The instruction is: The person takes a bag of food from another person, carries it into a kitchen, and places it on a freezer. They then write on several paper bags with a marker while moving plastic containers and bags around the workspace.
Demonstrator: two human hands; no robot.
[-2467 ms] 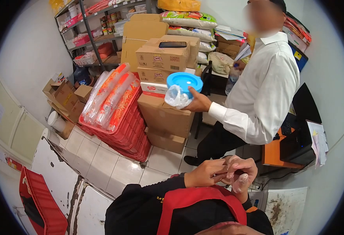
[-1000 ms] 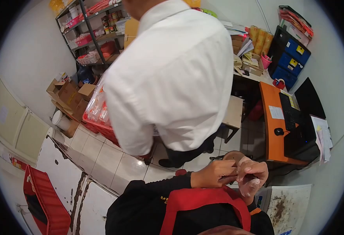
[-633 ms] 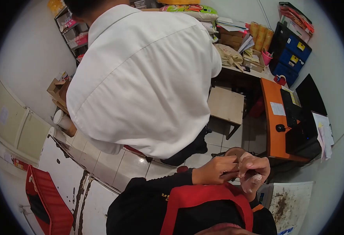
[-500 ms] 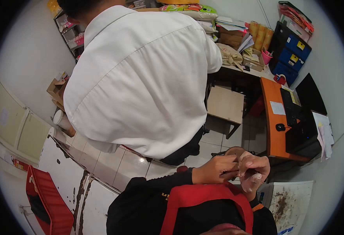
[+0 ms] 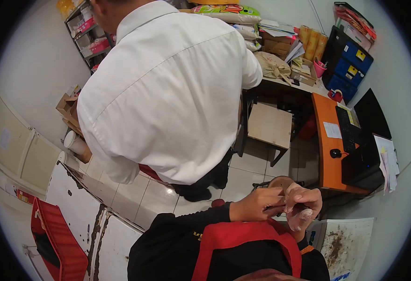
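As a white-shirted person stands nearby, the bunched left hand meets the curled right hand, any grip unclear, with light, steady contact best.

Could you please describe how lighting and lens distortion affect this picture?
In the head view: fisheye distortion skews the door; black vignetting fills the corners; a glare spot whitens the floor tiles; detail between left hand and right hand is unclear.
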